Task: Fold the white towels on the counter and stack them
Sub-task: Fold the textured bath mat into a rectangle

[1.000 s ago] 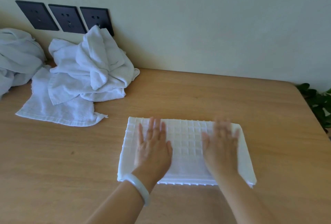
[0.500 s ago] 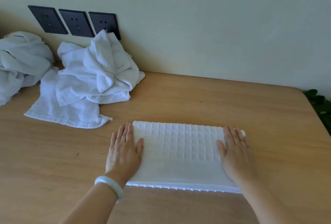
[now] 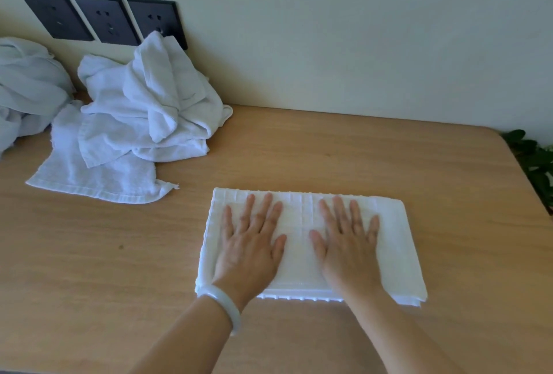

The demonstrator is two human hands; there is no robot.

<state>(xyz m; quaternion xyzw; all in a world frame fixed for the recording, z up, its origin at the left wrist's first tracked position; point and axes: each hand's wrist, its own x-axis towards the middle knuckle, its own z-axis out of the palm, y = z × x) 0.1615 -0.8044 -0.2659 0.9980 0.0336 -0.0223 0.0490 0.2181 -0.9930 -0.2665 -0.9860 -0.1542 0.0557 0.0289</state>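
Both hands have slid in from the towel's ends to its middle. Head view: left hand point(image 3: 251, 243) and right hand point(image 3: 348, 246) lie flat side by side on the folded white towel point(image 3: 395, 249), fingers point(image 3: 264, 209) straight and spread, gripping nothing. Towel lies on the counter point(image 3: 329, 149), near its front edge. Unfolded towel pile point(image 3: 143, 110) sits back left, well apart, below the wall sockets point(image 3: 101, 19).
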